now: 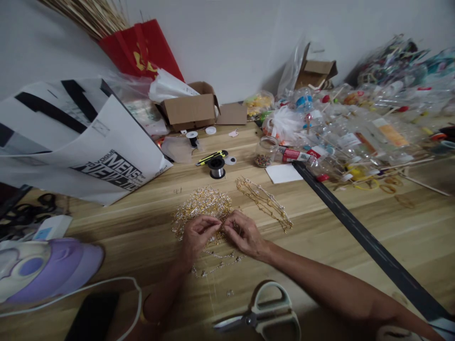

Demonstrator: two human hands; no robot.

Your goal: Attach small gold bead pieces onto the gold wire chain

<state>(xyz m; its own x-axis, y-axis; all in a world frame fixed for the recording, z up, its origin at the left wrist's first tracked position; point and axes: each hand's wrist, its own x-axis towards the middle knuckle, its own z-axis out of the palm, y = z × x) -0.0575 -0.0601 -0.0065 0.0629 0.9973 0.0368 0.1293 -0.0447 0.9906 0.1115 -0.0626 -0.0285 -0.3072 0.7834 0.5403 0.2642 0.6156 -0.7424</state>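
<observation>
— Left hand (196,235)?
— Resting on the wooden table (320,222), fingers curling in and pinching at the near edge of the pile of gold beaded chain (202,206). Fingertips meeting those of the right hand (244,233) right at the middle.
— And that one?
— Lying palm down, fingers bent and nipping the same bit of chain. Impossible telling which single link, too small and blurred.
— Chain lying where?
— Heaping just beyond both hands, near the table's middle. A second strand (265,202) stretching out to the right of the pile, apart from the fingers. A loose beaded length (216,265) trailing toward the near edge, between the wrists.
— Anything close by?
— Scissors (263,315) with pale handles lying near the front edge, below the right forearm. Spool of wire (216,167) standing beyond the pile, a yellow-and-black cutter (212,157) just behind it. Small bead jar (266,152) sitting further right, beside a white card (283,173). Long black strip (366,239) running diagonally across the right side. White printed bag (88,142) leaning at the left.
</observation>
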